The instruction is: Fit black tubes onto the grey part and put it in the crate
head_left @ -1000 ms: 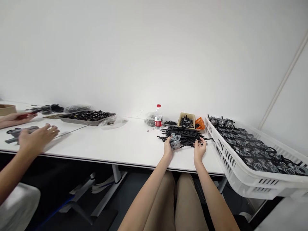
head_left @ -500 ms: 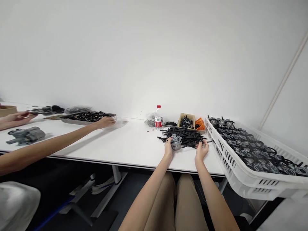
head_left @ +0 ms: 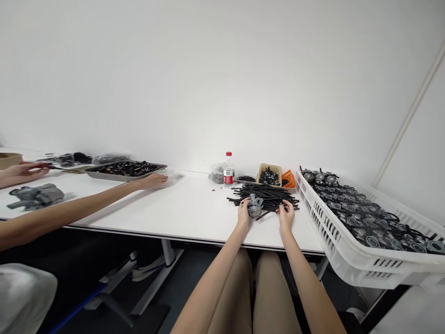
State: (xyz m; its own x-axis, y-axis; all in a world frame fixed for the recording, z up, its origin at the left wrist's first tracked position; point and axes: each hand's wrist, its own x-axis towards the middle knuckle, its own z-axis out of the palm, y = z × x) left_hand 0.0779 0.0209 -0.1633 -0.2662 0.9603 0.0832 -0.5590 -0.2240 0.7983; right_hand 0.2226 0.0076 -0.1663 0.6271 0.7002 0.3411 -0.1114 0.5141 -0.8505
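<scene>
Left hand (head_left: 244, 213) pinching a grey metal casting with a round flanged opening (head_left: 255, 206), thumb and fingers closed on its left side, casting held up just over the near edge of the hose pile. Right hand (head_left: 286, 217) a short way right of that grip, thumb and fingertips pressed together on the end of a slim black tube (head_left: 266, 214); tube slants from there down-left toward the casting; whether the two touch, cannot tell. Directly beyond both grips, a loose pile of straight black hoses (head_left: 271, 195) on the white tabletop (head_left: 194, 204). Past the pile from the left grip, a clear plastic bottle with red cap and label (head_left: 228, 174). Past it from the right grip, a cream plastic tray of small black parts (head_left: 270, 176), an orange plastic basket (head_left: 289, 177) just beside. Right of the right grip, a white slatted plastic crate (head_left: 347, 250) filled with rows of similar castings (head_left: 358, 215). Well left of the left grip, a co-worker's hand (head_left: 153, 181) at a clear plastic bag (head_left: 173, 177), near a shallow metal tray of black parts (head_left: 125, 170)
</scene>
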